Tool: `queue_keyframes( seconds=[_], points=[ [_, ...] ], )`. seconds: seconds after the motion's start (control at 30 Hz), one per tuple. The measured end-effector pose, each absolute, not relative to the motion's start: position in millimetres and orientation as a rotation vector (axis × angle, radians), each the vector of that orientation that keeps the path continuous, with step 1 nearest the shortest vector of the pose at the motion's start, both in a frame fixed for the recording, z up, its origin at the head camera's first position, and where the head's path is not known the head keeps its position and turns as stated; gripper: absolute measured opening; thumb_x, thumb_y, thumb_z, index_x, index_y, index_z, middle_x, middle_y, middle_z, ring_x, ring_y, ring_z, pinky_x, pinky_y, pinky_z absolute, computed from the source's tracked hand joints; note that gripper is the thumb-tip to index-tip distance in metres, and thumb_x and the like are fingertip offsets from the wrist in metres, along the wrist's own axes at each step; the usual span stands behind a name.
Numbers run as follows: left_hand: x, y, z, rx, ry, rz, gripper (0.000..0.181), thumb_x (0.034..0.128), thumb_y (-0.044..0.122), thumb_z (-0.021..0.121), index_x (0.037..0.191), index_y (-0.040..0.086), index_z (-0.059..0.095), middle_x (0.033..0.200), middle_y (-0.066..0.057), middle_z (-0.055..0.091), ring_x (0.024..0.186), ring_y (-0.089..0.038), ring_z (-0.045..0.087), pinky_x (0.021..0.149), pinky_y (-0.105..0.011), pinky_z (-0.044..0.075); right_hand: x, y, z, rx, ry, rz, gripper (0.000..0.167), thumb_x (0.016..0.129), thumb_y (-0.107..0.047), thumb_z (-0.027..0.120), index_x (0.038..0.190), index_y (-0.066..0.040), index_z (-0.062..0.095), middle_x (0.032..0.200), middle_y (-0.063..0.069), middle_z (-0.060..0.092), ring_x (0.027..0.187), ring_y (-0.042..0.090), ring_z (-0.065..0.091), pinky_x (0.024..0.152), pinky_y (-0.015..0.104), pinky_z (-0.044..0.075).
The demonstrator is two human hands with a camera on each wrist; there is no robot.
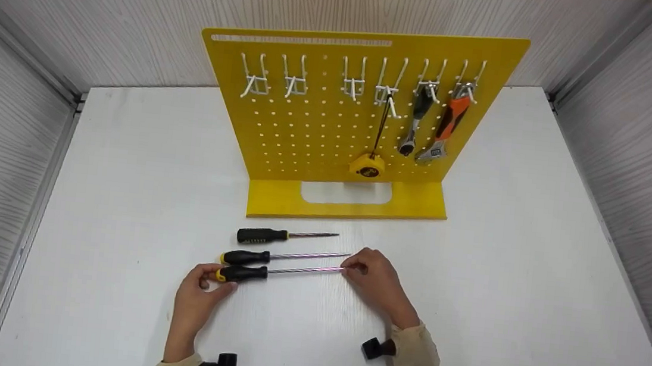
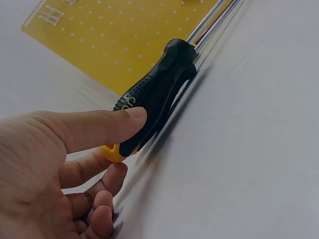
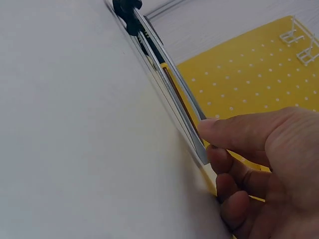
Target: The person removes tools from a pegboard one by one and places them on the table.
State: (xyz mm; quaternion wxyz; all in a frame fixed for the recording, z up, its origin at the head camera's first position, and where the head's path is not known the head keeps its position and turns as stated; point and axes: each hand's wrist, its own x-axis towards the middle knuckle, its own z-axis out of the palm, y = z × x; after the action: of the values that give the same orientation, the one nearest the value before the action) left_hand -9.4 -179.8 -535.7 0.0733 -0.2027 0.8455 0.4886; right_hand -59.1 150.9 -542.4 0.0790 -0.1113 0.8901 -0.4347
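Note:
Three screwdrivers lie in a row with handles to the left in the head view. My left hand pinches the yellow-ended black handle of the nearest screwdriver; in the left wrist view the thumb lies along that handle. At the other end, my right hand pinches the tip of the same screwdriver's shaft between thumb and fingers. Just behind it is a second, similar screwdriver, close alongside. Farther back lies a shorter-shafted screwdriver with a black handle.
Behind the screwdrivers stands a yellow pegboard with several white hooks. From its right-hand hooks hang a tape measure, a ratchet-like tool and an orange-handled adjustable wrench. The white table is bordered by wood-grain walls.

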Motion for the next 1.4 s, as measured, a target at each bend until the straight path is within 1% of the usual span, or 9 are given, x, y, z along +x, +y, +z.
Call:
queue_keyframes(
  seconds=[0.07,0.2,0.47,0.77,1.03,1.27,1.4],
  points=[
    [-9,-180,-537,-0.608,2.554,1.452,0.041,0.0796,0.013,0.076,0.117,0.003,0.061,0.104,-0.01,0.058,0.089,-0.019,0.04,0.077,-0.029,0.031,-59,151,-543,-0.317,2.66,-1.286,0.007,0.087,-0.013,0.07,0.088,-0.018,0.074,0.087,-0.006,0.063,0.08,0.008,0.049,0.074,0.022,0.045],
    [-9,-179,-538,-0.612,2.573,1.413,0.042,0.0797,0.013,0.076,0.117,0.003,0.061,0.104,-0.01,0.058,0.09,-0.019,0.04,0.078,-0.03,0.031,-60,150,-543,-0.329,2.683,-1.256,0.006,0.086,-0.013,0.071,0.088,-0.017,0.075,0.086,-0.005,0.063,0.081,0.009,0.05,0.074,0.023,0.046],
    [-10,-179,-541,-0.613,2.607,1.37,0.042,0.0794,0.015,0.075,0.118,0.003,0.062,0.105,-0.011,0.06,0.09,-0.02,0.042,0.077,-0.03,0.032,-59,148,-542,-0.347,2.743,-1.207,0.006,0.085,-0.012,0.072,0.086,-0.016,0.076,0.083,-0.006,0.062,0.078,0.007,0.049,0.071,0.022,0.045],
    [-9,-179,-542,-0.613,2.64,1.328,0.043,0.0792,0.018,0.076,0.118,0.004,0.062,0.106,-0.011,0.062,0.089,-0.019,0.044,0.075,-0.03,0.033,-60,147,-546,-0.317,2.782,-1.133,0.005,0.085,-0.016,0.073,0.086,-0.019,0.076,0.082,-0.007,0.061,0.077,0.007,0.05,0.07,0.022,0.044],
    [-9,-177,-541,-0.621,2.647,1.361,0.041,0.0789,0.015,0.075,0.116,0.004,0.063,0.106,-0.012,0.061,0.09,-0.02,0.044,0.076,-0.03,0.033,-64,149,-542,-0.344,2.741,-1.136,0.008,0.085,-0.012,0.072,0.086,-0.018,0.076,0.079,-0.006,0.06,0.074,0.007,0.048,0.068,0.021,0.042],
    [-7,-177,-541,-0.644,2.601,1.429,0.043,0.0808,0.013,0.074,0.121,0.005,0.061,0.112,-0.012,0.061,0.094,-0.019,0.044,0.079,-0.029,0.034,-65,156,-540,-0.352,2.653,-1.19,0.01,0.086,-0.008,0.07,0.089,-0.017,0.074,0.086,-0.003,0.062,0.079,0.009,0.052,0.074,0.024,0.046],
    [-4,-179,-541,-0.661,2.56,1.474,0.044,0.0822,0.013,0.073,0.123,0.005,0.059,0.117,-0.012,0.06,0.096,-0.018,0.044,0.076,-0.024,0.036,-66,160,-541,-0.364,2.586,-1.229,0.01,0.088,-0.008,0.068,0.094,-0.016,0.071,0.09,-0.002,0.063,0.084,0.011,0.055,0.076,0.025,0.047]
  ],
)
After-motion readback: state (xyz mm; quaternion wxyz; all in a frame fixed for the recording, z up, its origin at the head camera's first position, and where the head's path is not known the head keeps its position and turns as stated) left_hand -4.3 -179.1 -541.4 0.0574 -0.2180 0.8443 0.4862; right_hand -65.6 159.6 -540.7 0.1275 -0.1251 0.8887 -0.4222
